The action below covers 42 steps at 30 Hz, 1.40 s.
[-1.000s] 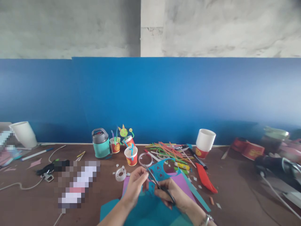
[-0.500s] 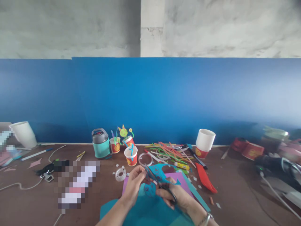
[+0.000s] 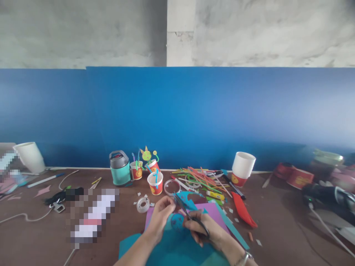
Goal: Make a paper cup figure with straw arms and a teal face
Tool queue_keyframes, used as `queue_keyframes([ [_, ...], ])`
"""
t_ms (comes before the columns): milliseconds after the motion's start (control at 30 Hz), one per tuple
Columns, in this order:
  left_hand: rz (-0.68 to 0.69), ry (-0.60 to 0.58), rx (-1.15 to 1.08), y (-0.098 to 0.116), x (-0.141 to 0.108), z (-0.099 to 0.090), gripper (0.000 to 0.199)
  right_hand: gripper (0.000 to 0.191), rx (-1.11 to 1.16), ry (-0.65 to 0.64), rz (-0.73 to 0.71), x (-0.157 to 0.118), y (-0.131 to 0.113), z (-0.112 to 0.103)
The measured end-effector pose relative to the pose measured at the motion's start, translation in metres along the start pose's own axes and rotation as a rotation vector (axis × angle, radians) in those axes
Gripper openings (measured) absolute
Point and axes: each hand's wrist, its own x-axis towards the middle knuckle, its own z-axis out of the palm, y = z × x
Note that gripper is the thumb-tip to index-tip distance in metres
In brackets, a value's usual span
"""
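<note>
My right hand is closed around the black handles of a pair of scissors, whose blades point up and left toward my left fingertips. My left hand pinches the edge of a blue paper piece with drawn lines, and the blades lie across it. Part of that paper is hidden behind the scissors and my right fingers. Below the blades, a blue paper disc with a dark drawing rests on teal sheets. A purple sheet lies beneath and beyond my hands.
Behind my hands are a tape roll, a paper cup with straws, and a pile of colourful straws. A glue stick, red balloon-like object and stacked cups stand or lie right. A teal jar is back left.
The blue paper piece has turned and dropped slightly, showing less of its drawn pattern. The scissors have shifted a little with it. Both hands keep their grips.
</note>
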Motion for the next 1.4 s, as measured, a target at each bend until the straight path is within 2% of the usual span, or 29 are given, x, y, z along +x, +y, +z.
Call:
queue_keyframes([
  [167, -0.011, -0.095, 0.0, -0.007, 0.001, -0.004, 0.013, 0.04, -0.077, -0.057, -0.103, -0.003, -0.003, 0.003],
  [400, 0.02, 0.028, 0.05, -0.007, 0.0, 0.001, 0.017, 0.043, -0.057, -0.009, -0.115, 0.001, -0.003, 0.012],
  [700, 0.011, -0.022, 0.057, -0.004, -0.002, 0.003, 0.018, 0.047, -0.068, 0.031, -0.13, 0.004, 0.001, 0.014],
  [933, -0.001, -0.021, 0.088, -0.002, -0.004, 0.005, 0.02, 0.04, -0.086, 0.046, -0.134, 0.006, 0.003, 0.014],
  [1400, 0.004, -0.03, 0.054, 0.0, -0.004, 0.006, 0.019, 0.039, -0.065, 0.062, -0.155, 0.006, 0.001, 0.017],
])
